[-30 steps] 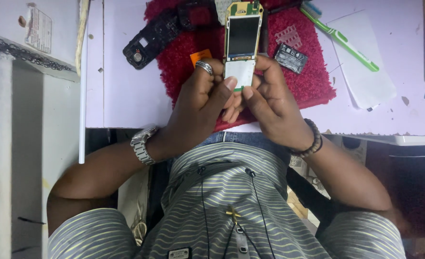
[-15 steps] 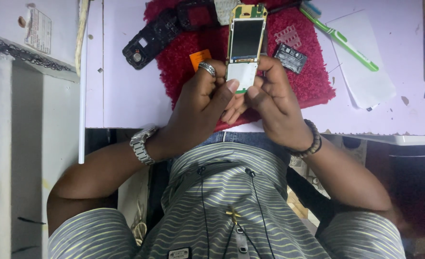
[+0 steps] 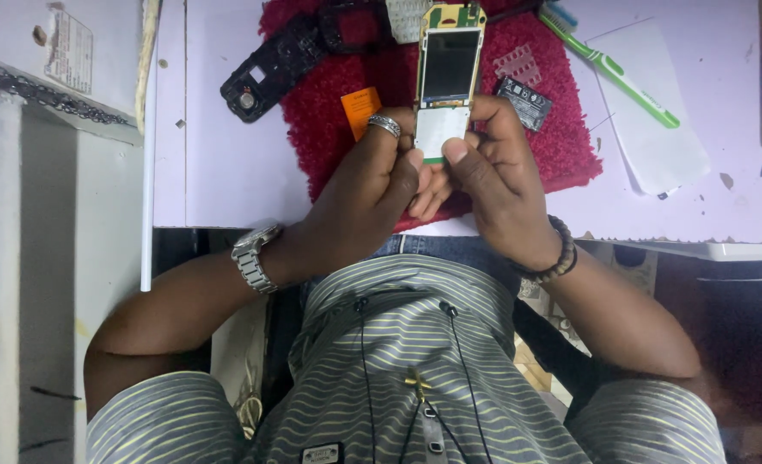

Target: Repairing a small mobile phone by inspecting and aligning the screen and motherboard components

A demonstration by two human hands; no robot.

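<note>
Both hands, left hand [image 3: 372, 185] and right hand [image 3: 493, 172], pinch the bare phone board [image 3: 445, 82]; its lower end hides behind thumbs.

Dark rectangular screen [image 3: 450, 66] on the bare phone board [image 3: 446, 82], upright over the red mat [image 3: 561, 146], pinched at its lower white part by left hand [image 3: 368, 185] and right hand [image 3: 493, 172]. Small black battery [image 3: 524, 102] with a pale label just right of it; orange tag [image 3: 361, 110] to the left. White sticker [image 3: 68, 51] on the grey box at top left (print too small to read).
</note>
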